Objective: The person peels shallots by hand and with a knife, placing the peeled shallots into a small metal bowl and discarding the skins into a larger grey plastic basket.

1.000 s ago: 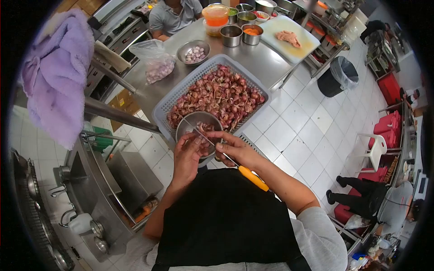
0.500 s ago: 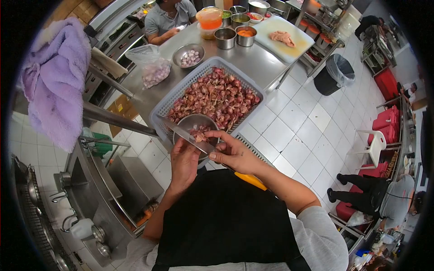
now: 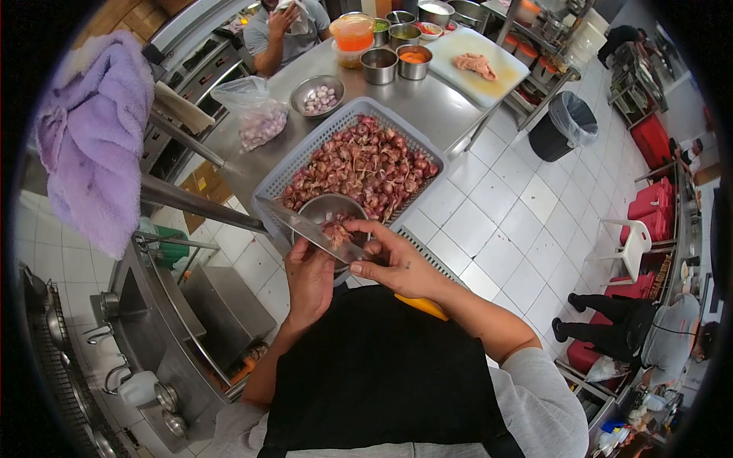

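Note:
My right hand (image 3: 397, 263) is closed round the near end of a knife, its blade (image 3: 305, 227) pointing up and left. My left hand (image 3: 309, 284) is held close against the blade, its fingers curled and partly hidden behind it; what it grips cannot be made out. Just beyond the blade, reddish peels (image 3: 336, 232) show inside a metal bowl (image 3: 330, 204). That bowl rests at the near side of a grey plastic basket (image 3: 430, 183) full of red shallots (image 3: 359, 156).
A steel table (image 3: 229, 149) bears a bowl of peeled shallots (image 3: 319, 100), a plastic bag (image 3: 262, 126), metal pots (image 3: 379, 67) and a cutting board (image 3: 500, 80) with raw meat. A co-worker (image 3: 282, 38) sits beyond. A purple towel (image 3: 99, 137) hangs left; a black bin (image 3: 551, 137) stands right.
The blade has tilted slightly, its tip a little further left. Both hands stay nearly in place. The seated co-worker has raised a hand with a white cloth to the face.

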`<state>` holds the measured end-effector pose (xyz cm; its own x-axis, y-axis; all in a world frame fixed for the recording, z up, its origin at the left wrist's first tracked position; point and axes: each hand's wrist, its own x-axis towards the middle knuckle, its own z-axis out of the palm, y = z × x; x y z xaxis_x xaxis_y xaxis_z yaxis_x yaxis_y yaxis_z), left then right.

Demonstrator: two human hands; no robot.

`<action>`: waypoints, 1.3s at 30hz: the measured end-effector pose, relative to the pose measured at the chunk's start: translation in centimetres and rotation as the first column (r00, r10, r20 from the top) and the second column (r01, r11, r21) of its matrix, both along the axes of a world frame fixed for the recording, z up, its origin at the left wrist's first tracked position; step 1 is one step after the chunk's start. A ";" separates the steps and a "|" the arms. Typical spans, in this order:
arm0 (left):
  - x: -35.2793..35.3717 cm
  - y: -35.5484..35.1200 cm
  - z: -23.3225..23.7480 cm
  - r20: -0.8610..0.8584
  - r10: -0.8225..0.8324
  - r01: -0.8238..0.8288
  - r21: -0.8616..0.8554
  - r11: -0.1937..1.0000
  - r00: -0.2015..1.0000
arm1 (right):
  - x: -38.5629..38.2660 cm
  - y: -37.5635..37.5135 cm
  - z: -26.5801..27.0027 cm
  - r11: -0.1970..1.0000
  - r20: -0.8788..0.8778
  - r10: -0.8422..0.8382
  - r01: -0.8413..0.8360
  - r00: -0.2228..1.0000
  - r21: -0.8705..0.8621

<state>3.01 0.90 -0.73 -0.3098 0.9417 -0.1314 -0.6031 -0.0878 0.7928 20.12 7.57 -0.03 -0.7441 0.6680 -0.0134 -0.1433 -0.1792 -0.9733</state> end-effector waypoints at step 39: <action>-2.8 -0.2 -1.5 0.072 0.114 -0.104 -0.131 0.986 0.991 | -3.9 4.5 -3.5 0.848 0.062 -0.033 0.061 0.998 -0.527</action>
<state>0.16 0.66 -2.23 -0.3932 0.8772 -0.2757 -0.6568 -0.0581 0.7519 16.23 12.04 -3.53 -0.7013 0.5833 -0.4098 -0.1193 -0.6628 -0.7392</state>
